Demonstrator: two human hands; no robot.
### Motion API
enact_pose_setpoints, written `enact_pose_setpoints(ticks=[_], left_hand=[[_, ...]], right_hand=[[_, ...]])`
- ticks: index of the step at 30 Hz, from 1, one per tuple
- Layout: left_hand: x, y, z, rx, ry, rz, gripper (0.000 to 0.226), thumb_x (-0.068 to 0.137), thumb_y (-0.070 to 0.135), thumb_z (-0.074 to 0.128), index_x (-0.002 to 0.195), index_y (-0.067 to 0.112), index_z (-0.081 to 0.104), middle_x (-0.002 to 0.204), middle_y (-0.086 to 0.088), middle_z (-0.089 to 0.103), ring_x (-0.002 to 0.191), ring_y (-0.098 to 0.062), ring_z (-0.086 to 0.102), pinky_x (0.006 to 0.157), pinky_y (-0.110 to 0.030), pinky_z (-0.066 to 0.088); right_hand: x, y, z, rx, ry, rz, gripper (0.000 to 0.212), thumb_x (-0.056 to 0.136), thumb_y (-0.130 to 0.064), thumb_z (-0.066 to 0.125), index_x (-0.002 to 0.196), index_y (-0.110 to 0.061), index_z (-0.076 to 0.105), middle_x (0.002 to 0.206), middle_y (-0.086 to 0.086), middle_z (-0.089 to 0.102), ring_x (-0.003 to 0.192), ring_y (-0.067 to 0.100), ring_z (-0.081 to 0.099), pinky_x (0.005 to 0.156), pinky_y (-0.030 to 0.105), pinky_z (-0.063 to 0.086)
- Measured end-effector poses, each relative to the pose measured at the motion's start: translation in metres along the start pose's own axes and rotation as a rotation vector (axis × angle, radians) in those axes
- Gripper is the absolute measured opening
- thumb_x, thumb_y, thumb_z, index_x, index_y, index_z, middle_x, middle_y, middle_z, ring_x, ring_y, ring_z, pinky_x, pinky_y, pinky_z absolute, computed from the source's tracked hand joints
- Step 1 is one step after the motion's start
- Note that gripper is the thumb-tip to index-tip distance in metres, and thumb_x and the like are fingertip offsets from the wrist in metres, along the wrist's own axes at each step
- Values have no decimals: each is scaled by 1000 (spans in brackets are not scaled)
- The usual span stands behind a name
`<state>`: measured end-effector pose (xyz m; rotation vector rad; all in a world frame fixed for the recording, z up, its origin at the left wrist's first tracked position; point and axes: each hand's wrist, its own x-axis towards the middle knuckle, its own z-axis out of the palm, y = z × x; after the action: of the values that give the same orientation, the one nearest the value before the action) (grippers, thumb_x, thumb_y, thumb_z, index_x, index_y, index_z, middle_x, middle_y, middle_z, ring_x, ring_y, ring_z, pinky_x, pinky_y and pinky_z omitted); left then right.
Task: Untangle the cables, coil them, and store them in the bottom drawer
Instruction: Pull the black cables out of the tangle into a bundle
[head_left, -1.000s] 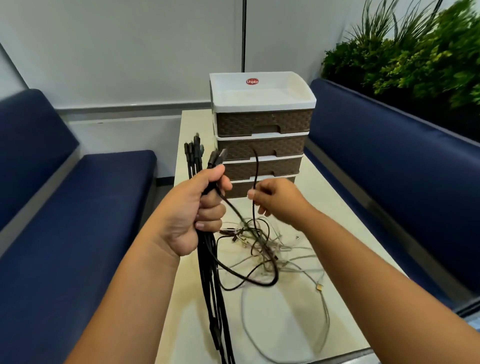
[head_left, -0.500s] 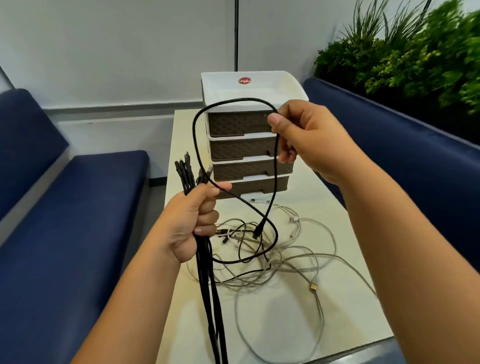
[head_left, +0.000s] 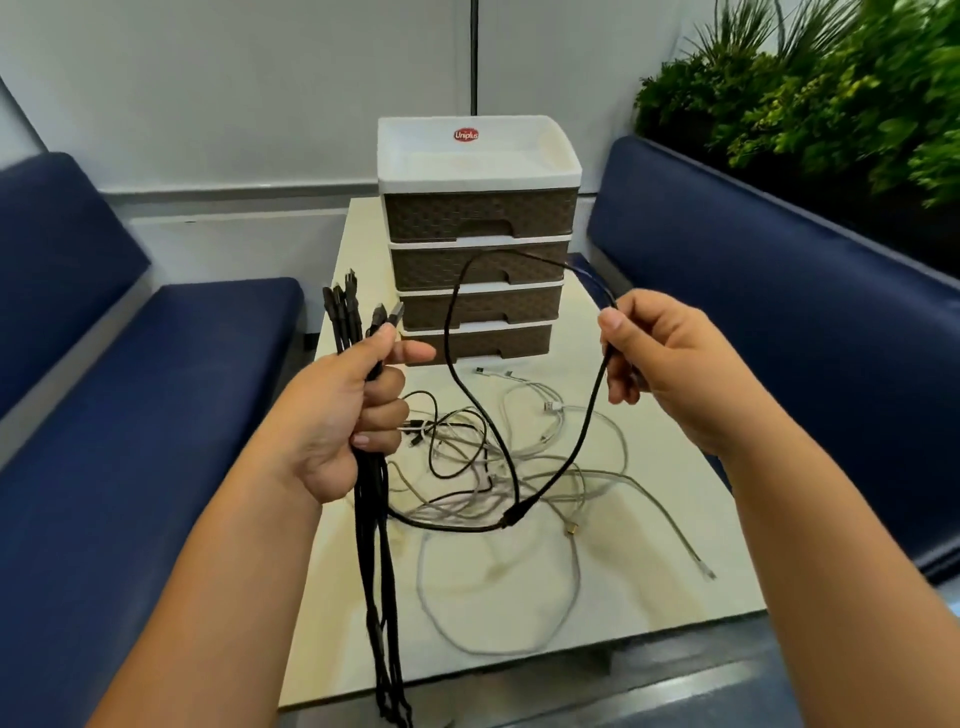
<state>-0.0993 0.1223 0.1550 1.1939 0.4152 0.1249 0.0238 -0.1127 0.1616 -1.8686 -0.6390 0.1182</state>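
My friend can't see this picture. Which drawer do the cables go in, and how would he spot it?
Find the drawer tower with the white top standing on the table. It has four brown woven drawers stacked up. The bottom drawer is the lowest, nearest the tabletop, just behind the white cables, and it is shut.

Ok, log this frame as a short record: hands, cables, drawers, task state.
left hand: grips a bundle of black cables, plugs up, tails hanging past the table edge
right hand: pinches a black cable loop raised over the table
loose cables: white and grey, tangled on the table
drawer unit: four drawers, all shut
bottom drawer: shut, nothing stored yet
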Motion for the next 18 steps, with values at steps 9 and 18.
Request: enact_pose_setpoints(ticks=[9,18], left_hand=[[-71,-5,44,56,39,138,34,100,41,43,90,16,64,48,11,19,36,-2,15,35,-15,11],[-118,-10,85,69,41,291,34,101,42,40,85,20,61,48,11,20,36,-2,15,34,-15,13]], right_hand=[[-78,49,-27,28,-183,99,26,101,-25,49,88,-3,55,63,7,58,57,22,60,59,34,49],[-142,122,-6,-120,-560,350,19,99,-17,54,83,-7,52,71,14,60,62,29,69,55,32,52]])
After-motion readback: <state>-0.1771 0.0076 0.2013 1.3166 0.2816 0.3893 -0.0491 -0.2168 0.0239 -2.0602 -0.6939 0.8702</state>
